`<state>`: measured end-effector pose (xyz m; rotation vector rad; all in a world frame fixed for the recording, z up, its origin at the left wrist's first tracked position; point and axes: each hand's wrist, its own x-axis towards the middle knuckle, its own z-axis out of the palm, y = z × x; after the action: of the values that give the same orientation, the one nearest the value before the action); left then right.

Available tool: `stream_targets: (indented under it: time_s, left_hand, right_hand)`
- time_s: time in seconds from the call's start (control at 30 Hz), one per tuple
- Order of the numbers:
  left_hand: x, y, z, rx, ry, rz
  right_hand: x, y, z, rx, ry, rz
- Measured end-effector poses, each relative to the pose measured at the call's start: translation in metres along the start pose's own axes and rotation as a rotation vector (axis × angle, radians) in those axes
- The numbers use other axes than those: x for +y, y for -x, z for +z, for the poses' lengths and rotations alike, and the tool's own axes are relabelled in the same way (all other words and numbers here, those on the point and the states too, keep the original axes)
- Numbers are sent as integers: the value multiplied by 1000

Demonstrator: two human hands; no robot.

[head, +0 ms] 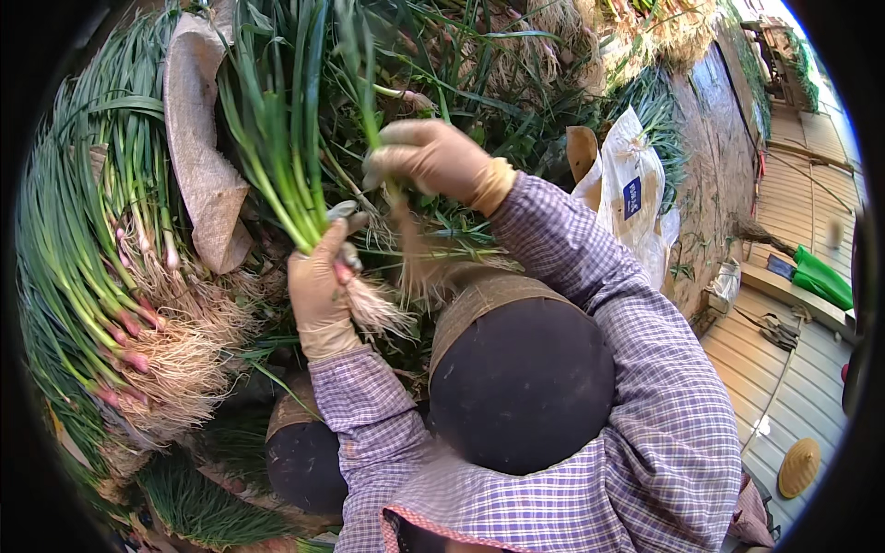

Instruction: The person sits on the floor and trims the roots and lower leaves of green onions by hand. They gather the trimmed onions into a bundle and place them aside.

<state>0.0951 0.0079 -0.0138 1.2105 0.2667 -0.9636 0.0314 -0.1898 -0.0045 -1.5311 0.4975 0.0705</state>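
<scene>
My left hand [319, 290], in a thin pale glove, is closed around a small bunch of green garlic stalks [290, 186]; their pinkish bulbs and pale roots stick out below the fist. To its right, my gloved right hand [422, 159] grips another green garlic plant [368, 104] by the stem, its blurred, soil-coloured roots hanging beneath the fingers. Both fists are in front of my knees, above loose leaves and stalks. At the left lies a big pile of green garlic [76, 290] with its roots turned towards me.
A strip of woven sacking [197, 138] lies across the left pile. Past my right forearm stands a white printed sack [630, 186]. More rooted plants [553, 41] lie at the top. On the right are a green cloth item [819, 278] and a conical straw hat [799, 467] on ridged flooring.
</scene>
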Motion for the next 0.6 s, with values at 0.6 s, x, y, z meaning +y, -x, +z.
stream_targets:
  time_s: [0.6]
  left_hand:
    - [24, 0, -21, -475, 833, 235]
  right_hand:
    - [8, 48, -30, -8, 306, 211]
